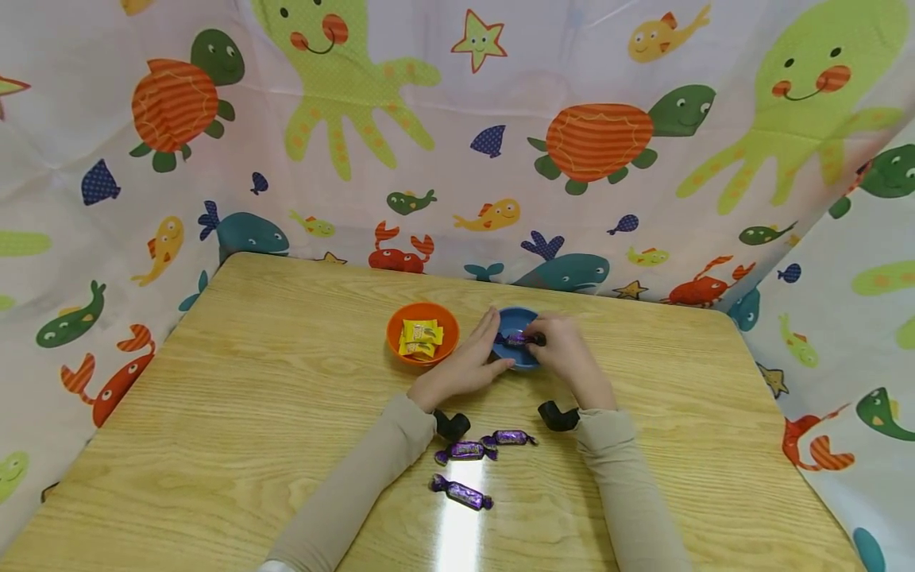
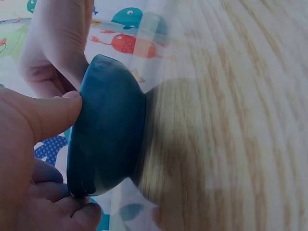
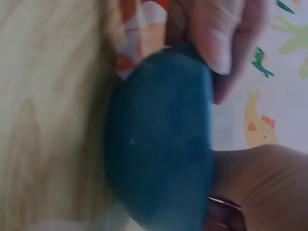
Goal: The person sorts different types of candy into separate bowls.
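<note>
A small blue bowl (image 1: 524,365) stands on the table toward the back, and a purple-wrapped candy (image 1: 516,339) is inside it. My right hand (image 1: 568,357) reaches over the bowl's right side and pinches the candy's right end. On the left, my left hand (image 1: 465,359) lies along the bowl with fingers extended. The left wrist view has its thumb (image 2: 60,113) against the rim of the blue bowl (image 2: 108,130). From the right wrist view, the bowl (image 3: 159,144) hides part of the right hand (image 3: 269,183).
An orange bowl (image 1: 395,349) with several yellow-wrapped candies (image 1: 420,338) is left of the left hand. Nearer lie three purple candies (image 1: 465,450), between the forearms. Black wrist-worn devices (image 1: 557,415) sit by both cuffs. A sea-animal patterned curtain (image 1: 443,175) rises behind the wooden table (image 1: 286,342).
</note>
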The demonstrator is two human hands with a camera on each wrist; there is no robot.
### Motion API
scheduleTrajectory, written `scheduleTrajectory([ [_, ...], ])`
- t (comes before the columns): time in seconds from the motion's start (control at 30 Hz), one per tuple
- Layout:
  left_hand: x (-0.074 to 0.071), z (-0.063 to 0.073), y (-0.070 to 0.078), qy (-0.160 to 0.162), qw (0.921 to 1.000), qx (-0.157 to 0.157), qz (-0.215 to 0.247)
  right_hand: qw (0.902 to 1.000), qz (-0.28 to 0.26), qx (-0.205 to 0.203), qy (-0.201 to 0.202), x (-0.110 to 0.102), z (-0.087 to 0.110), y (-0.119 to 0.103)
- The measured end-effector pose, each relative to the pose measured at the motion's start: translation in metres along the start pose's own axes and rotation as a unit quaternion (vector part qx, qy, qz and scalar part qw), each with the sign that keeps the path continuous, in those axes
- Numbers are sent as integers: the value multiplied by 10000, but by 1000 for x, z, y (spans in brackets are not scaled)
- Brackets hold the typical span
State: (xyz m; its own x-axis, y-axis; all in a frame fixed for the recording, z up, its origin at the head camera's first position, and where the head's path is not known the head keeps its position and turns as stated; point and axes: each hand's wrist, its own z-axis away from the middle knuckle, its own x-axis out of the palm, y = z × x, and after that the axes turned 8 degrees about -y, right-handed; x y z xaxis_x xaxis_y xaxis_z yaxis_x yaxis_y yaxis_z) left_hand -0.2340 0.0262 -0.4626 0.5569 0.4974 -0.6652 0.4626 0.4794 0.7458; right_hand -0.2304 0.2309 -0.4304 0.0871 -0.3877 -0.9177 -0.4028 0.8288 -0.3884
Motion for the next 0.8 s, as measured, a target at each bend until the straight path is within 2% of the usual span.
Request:
scheduleTrajectory([
  [0.2, -1, 0, -1, -1, 10000, -31, -58, 9996, 221, 186, -3, 9, -4, -5],
  [0.43, -1, 0, 0, -8, 9999, -98, -41, 9995, 204, 256, 24, 16, -6, -6],
  [0.6, 1, -3, -1, 108, 9999, -126, 18, 9991, 212, 379, -24, 18, -6, -7],
  [0.8, 2, -3, -2, 214, 9997, -65, -43, 9992, 230, 330, 31, 19, -5, -8],
])
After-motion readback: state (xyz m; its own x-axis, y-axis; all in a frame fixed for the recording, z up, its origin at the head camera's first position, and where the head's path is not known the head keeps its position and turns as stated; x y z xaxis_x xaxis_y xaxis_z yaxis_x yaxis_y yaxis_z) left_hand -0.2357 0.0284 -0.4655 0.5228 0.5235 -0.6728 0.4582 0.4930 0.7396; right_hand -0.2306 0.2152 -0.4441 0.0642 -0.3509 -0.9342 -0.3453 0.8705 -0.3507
